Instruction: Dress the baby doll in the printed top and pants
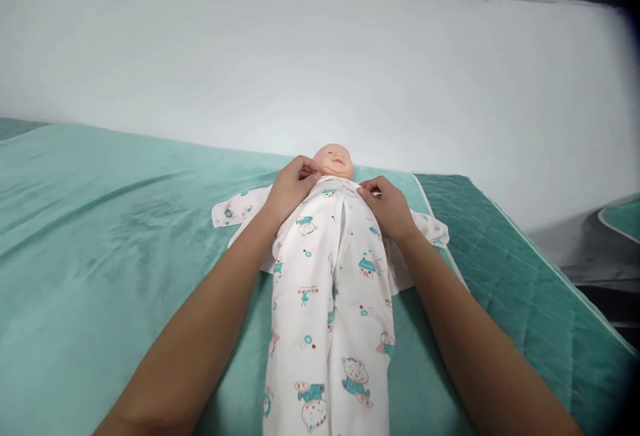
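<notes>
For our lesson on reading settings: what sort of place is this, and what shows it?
Likely a bedroom or similar indoor room: a light green cover and darker quilted bedding lie by a white wall, with a baby doll on top.

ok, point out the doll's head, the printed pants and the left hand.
Doll's head [335, 160]: head view, on the face.
Printed pants [315, 309]: head view, on the image-left leg.
Left hand [291, 186]: head view, back of the hand.

No word, brand or number can be read for certain. On the white pants [300, 256], just below and left of the frame's centre, a short line of print [307, 290] resembles lettering, but is too small to make out.
</notes>
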Action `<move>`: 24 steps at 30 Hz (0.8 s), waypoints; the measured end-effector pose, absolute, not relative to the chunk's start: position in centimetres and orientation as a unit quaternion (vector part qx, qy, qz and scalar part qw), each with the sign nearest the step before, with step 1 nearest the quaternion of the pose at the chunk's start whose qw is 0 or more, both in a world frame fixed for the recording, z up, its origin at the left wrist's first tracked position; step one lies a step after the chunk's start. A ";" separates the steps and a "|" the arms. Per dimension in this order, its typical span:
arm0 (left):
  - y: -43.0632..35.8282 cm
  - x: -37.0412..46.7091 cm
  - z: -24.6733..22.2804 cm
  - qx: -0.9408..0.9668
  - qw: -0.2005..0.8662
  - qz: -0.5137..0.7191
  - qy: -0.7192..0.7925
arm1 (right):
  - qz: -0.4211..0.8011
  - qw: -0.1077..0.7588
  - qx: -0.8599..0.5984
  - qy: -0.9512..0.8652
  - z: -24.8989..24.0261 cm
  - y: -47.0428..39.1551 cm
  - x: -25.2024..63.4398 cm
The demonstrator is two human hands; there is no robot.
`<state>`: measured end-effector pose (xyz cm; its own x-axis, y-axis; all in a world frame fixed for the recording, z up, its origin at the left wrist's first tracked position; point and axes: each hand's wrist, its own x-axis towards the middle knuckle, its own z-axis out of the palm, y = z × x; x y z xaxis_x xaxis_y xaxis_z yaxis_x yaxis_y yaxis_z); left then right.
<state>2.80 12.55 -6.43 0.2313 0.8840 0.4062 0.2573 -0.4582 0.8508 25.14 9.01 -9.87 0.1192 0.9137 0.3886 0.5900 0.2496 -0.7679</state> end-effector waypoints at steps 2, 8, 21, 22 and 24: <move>12.3 2.2 -6.8 0.709 0.268 0.491 0.430 | 0.141 0.483 -0.568 -0.652 -10.2 8.6 25.4; 9.5 -1.5 -8.8 0.715 0.048 0.470 0.516 | -0.034 0.472 -0.581 -0.662 -10.8 4.8 27.4; -2.0 -4.2 -11.1 0.893 0.057 0.244 0.375 | -0.038 0.193 -0.509 -0.838 -12.2 -7.7 25.0; -1.8 -3.9 -10.9 0.896 0.076 0.242 0.364 | -0.043 0.181 -0.505 -0.842 -12.2 -7.5 24.8; -1.1 -3.3 -10.6 0.893 0.117 0.246 0.359 | -0.045 0.169 -0.507 -0.844 -12.0 -6.7 24.4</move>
<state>-3.26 -1.09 -10.60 0.6213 0.6982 0.3557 0.5834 -0.7152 0.3849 24.37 -6.75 -12.03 -0.4287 0.8405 0.3313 0.8709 0.4821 -0.0961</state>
